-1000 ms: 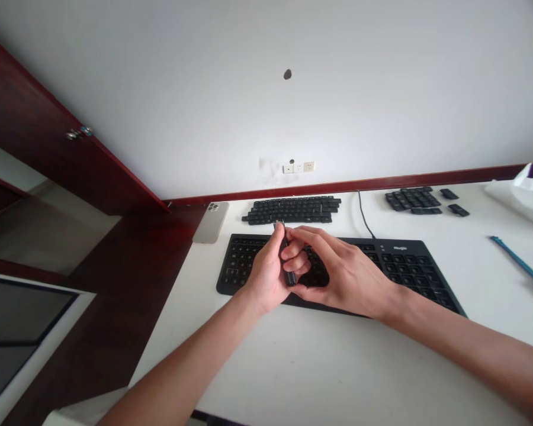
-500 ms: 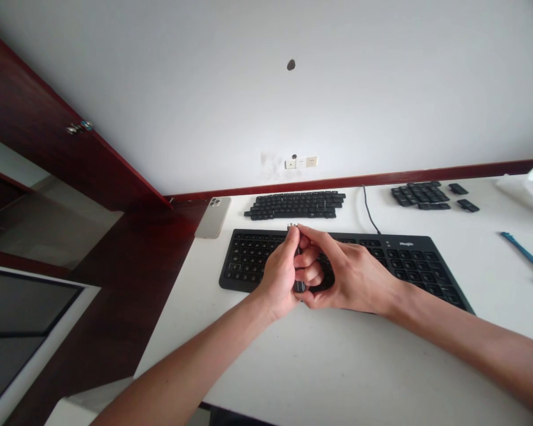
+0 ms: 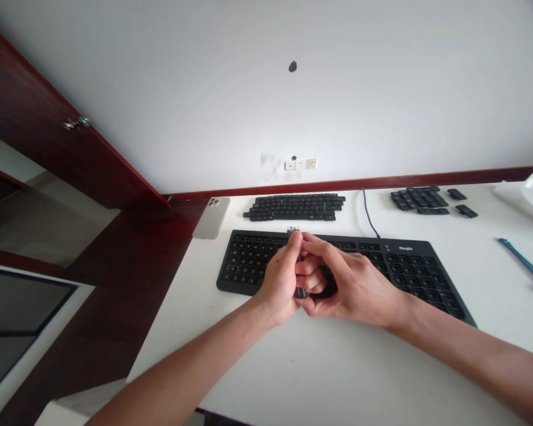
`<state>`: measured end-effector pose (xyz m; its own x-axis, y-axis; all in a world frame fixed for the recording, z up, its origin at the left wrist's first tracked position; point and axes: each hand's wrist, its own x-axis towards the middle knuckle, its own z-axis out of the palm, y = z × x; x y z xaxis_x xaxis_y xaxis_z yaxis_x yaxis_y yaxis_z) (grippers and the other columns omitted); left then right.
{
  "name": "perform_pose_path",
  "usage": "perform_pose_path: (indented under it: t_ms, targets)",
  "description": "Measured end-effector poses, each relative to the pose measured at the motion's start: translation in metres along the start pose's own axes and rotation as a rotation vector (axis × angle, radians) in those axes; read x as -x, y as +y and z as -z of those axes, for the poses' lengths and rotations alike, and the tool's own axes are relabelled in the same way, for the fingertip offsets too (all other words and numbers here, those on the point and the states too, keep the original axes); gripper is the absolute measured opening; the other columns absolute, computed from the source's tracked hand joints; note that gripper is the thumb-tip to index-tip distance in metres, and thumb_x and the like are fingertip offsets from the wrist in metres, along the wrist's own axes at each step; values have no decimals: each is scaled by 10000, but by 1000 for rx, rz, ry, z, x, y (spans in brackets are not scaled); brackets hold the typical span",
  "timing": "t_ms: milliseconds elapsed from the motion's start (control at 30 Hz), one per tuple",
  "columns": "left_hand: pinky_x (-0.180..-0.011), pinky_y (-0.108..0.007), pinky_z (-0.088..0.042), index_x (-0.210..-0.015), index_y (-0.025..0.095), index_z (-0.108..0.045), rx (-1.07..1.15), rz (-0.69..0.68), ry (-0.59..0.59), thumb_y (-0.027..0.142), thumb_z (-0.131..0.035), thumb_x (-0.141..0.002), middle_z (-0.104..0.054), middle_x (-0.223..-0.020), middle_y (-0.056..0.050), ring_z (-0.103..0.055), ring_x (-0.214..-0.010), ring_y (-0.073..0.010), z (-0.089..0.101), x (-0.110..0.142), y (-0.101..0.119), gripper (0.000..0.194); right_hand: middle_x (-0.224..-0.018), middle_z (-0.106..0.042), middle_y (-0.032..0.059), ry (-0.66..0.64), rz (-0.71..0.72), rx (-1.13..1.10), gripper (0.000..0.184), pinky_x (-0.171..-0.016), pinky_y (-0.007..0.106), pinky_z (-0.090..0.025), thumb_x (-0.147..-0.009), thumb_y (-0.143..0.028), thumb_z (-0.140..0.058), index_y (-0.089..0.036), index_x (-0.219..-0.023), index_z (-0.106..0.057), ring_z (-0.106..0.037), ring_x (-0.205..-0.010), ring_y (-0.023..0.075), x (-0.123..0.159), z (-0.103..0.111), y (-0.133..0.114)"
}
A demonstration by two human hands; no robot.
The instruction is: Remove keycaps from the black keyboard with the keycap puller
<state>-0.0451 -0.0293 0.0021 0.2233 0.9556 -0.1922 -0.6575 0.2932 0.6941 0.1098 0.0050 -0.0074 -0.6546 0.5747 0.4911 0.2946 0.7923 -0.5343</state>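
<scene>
My left hand (image 3: 281, 279) and my right hand (image 3: 353, 278) meet over the black keyboard (image 3: 411, 271), both with fingers closed around a narrow black piece with a pale, shiny end (image 3: 293, 229). That end pokes out above my left thumb, and its dark lower part shows between my palms. The middle is covered by my fingers, so I cannot make out its kind. On the keyboard the key places appear bare of caps, with small light centres. Beyond it, black keycaps (image 3: 295, 207) lie laid out in rows.
A second group of keycaps (image 3: 420, 199) lies at the back right, with two loose ones beside it. A phone (image 3: 211, 219) rests at the left edge. To the right are a blue slim tool (image 3: 525, 264) and a white plastic bag (image 3: 530, 194). A cable (image 3: 370, 216) runs toward the wall.
Both hands keep their hold on the narrow black piece. My right fingers have shifted slightly around its upper end, and the view has moved a little.
</scene>
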Motion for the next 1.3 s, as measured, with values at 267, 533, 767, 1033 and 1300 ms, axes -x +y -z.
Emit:
perform_pose_path:
  t_ms: [267, 533, 767, 1033, 1300]
  targets:
    - [-440, -182, -322, -732, 197, -456, 133, 31, -102, 557, -763, -903, -324, -536, 102, -260, -429, -50, 7, -4, 17, 503, -1404, -670, 135, -66, -12, -98, 984, -836, 371, -659, -772, -244, -782, -280, -1619, -282, -756, -1108, 305, -9, 5, 0]
    - [-408, -199, -215, -613, 217, -281, -59, 35, -100, 551, -870, -805, -226, -443, 129, -173, -379, -27, 4, 4, 11, 704, -1498, -610, 194, -90, -6, -18, 1127, -717, 382, -657, -766, -343, -826, -242, -1678, -173, -786, -969, 318, -6, 3, 3]
    - [-381, -205, -176, -580, 213, -290, -153, -10, -236, 730, -735, -863, -252, -453, 113, -207, -377, -30, 2, 4, 1, 738, -1414, -631, 213, -37, 144, 147, 953, -808, 404, -660, -781, -466, -832, -144, -1537, -351, -727, -1136, 349, -8, 2, 1]
    - [-351, -231, -205, -480, 199, -347, -261, -59, -341, 727, -668, -917, -299, -424, 77, -279, -352, -44, 3, 8, -5, 757, -1083, -673, 120, 31, 173, 198, 771, -574, 315, -582, -858, -614, -777, -142, -1357, -428, -697, -774, 220, 0, -1, -1]
    - [-425, -299, -165, -464, 212, -329, -312, -37, -439, 700, -642, -953, -262, -433, 62, -256, -384, -63, 3, 10, -3, 758, -869, -585, 25, 146, 226, 265, 480, -469, 283, -463, -894, -356, -681, -135, -1255, -455, -546, -585, 135, 4, -4, -4]
